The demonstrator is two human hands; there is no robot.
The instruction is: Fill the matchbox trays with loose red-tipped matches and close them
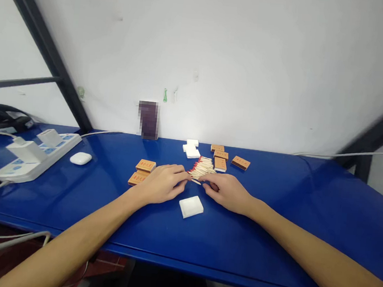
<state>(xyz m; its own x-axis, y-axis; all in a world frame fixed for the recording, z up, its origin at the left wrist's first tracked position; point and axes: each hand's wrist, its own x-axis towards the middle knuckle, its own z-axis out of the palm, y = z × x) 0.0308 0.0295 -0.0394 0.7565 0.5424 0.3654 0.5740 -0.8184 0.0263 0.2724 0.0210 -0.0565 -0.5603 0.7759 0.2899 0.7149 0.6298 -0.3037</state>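
Note:
A heap of red-tipped matches (202, 167) lies on the blue table (272, 223). My left hand (162, 183) rests at the heap's near left edge, fingers curled and pinched on matches. My right hand (226, 191) sits at the near right edge, fingertips pressed on the same matches. A white inner tray (191, 206) lies between my wrists, close to me. Two orange matchboxes (141, 171) lie just left of my left hand. Three more orange matchboxes (222, 157) and another (240, 162) lie behind the heap, beside white trays (191, 149).
A white power strip (36, 155) with plugs and cables occupies the left end. A small white earbud case (81, 158) lies beside it. A dark blurred object (148, 120) stands against the white wall. Black frame bars slant at both sides.

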